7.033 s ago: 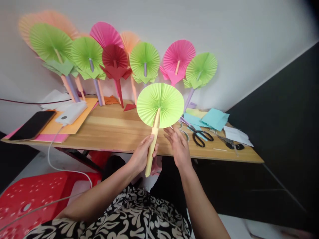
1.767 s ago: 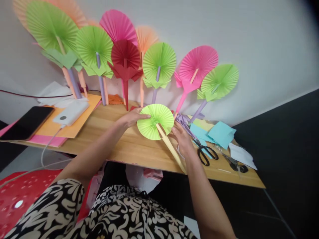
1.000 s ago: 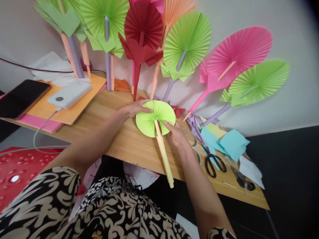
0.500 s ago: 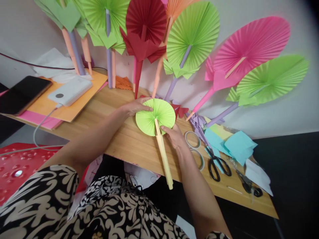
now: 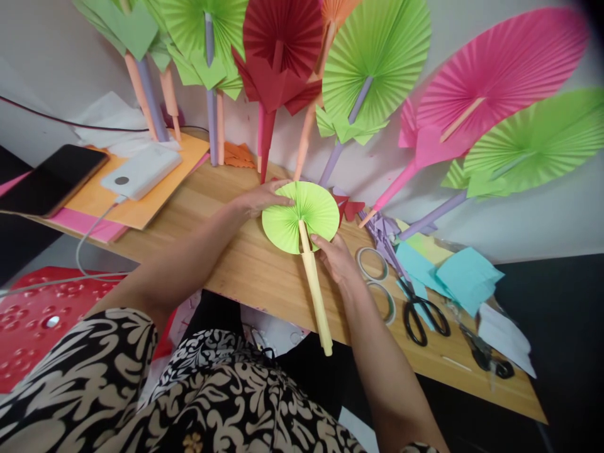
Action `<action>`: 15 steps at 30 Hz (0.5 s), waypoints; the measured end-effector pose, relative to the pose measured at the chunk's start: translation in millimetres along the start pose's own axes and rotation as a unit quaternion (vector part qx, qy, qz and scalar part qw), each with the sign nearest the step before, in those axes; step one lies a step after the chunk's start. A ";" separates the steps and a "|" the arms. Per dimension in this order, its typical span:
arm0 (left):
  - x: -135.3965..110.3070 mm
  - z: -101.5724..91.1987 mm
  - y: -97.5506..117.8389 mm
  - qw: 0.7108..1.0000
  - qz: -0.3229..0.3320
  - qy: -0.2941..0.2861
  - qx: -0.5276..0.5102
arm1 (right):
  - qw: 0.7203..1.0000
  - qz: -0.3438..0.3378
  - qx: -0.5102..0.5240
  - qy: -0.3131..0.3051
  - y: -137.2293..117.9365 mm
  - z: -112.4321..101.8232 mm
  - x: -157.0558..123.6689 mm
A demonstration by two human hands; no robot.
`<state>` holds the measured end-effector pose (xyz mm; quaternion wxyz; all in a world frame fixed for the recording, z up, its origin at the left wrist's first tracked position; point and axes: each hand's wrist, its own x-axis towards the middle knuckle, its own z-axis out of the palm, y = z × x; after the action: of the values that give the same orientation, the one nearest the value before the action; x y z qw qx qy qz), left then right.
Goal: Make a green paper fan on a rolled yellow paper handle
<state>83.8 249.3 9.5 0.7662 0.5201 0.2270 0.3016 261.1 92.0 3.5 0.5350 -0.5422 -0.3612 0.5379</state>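
hands (image 5: 265, 197) (image 5: 337, 257) part-curled, clamped on opposite sides of a lime pleated fan (image 5: 314, 204), thumbs (image 5: 319, 241) on top

No readable text, labels, brands or numbers anywhere; dark round spot (image 5: 121, 180) on white rectangular plastic device (image 5: 148, 170) shows nothing legible.

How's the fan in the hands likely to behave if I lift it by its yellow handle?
Probably light for its size: the fan looks like folded paper. Its thin pleated disc may crease under pressure. The yellow handle, apparently a rolled tube, seems likely to stay stiffer.
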 end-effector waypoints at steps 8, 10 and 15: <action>-0.6 -0.3 -0.7 0.999 0.000 0.014 0.043 | 1.000 -0.020 -0.013 0.002 1.6 -0.8 0.2; -1.1 -0.4 0.3 0.999 0.000 0.018 0.041 | 1.000 -0.012 -0.007 -0.003 0.9 -0.7 -0.2; -2.1 -2.3 2.2 0.999 0.005 0.028 0.023 | 1.000 0.020 -0.002 -0.017 -1.3 -2.2 -2.1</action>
<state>80.3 249.9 10.8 0.7460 0.5296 0.2531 0.3147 263.1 89.8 4.8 0.5170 -0.5411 -0.3602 0.5570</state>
